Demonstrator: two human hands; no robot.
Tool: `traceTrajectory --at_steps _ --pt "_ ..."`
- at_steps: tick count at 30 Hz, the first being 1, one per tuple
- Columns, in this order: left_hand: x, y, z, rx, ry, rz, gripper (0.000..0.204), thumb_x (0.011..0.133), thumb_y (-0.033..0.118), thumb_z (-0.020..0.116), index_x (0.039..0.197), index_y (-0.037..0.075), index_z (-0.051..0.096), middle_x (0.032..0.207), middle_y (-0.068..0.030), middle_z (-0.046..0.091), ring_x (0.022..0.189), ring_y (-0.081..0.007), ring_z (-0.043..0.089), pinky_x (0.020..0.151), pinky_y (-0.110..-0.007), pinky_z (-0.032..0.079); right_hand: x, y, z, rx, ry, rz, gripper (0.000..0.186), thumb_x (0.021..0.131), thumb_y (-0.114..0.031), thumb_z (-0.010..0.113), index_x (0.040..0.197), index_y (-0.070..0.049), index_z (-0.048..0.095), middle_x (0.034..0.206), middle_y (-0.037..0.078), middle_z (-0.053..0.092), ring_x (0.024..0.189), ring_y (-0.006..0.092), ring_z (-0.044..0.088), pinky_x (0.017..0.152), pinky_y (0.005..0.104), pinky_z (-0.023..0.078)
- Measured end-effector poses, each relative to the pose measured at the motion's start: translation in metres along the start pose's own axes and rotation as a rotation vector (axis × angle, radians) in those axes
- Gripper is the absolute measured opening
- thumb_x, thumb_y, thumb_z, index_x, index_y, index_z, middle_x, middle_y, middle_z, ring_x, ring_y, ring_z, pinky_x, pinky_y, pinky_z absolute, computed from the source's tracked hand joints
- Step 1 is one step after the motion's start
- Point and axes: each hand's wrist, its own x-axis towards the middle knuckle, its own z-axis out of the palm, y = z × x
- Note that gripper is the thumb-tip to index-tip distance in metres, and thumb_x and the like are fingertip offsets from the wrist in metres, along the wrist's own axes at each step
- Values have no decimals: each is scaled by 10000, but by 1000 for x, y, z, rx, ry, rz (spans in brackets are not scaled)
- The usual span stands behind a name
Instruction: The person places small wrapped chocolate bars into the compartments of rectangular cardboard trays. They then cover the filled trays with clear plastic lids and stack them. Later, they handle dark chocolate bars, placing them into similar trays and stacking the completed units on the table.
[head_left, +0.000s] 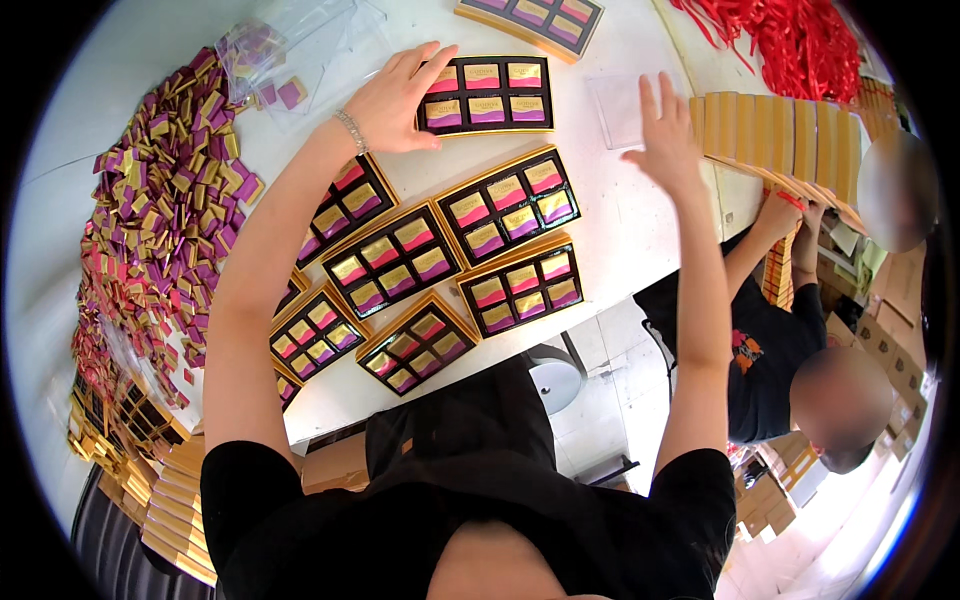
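Observation:
My left hand [393, 108] straddles the left end of a chocolate box [487, 96], its thumb at the near edge and its fingers at the far corner. Gold-rimmed and black inside, the box lies flat with wrapped squares in gold, pink and purple. To the right, my right hand [668, 145] is open with its fingers stretched out, holding nothing. A clear plastic piece [613, 112] lies beside it on the white table [620, 210]. Nearer to me are several similar filled boxes, among them one box [508, 203] just below the gripped one and another box [520, 287] close to the table edge.
A large heap of wrapped chocolates [170, 190] covers the left side, with clear plastic packaging [295, 50] behind it. Another box [545, 22] lies at the back. Right are red ribbons [775, 40], a row of gold boxes [775, 140] and a co-worker's hands [785, 215].

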Motion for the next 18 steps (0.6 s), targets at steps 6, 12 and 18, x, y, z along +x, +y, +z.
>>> traceTrajectory --at_steps 6,12,18 --pt "-4 -8 9 -129 -4 4 1214 561 153 872 1501 134 104 1424 -200 322 1325 -371 323 1088 -429 350 39 57 18 -116 -194 -243 1269 521 -205 883 1510 -169 90 1533 129 195 1389 332 242 1119 563 228" --pt "19 -2 22 -220 52 1 1189 555 77 837 1492 113 105 1390 -221 349 1303 -384 351 1082 -427 359 29 15 -17 419 160 -329 1127 554 -300 857 1483 -146 239 1391 174 392 1297 362 363 1075 502 302" --pt "51 4 38 -263 36 45 1271 541 112 878 1497 99 41 1427 -218 304 1326 -370 335 1098 -415 333 45 -48 5 196 302 -400 1073 580 -492 820 1457 -154 303 1335 178 423 1255 348 394 1040 493 298"
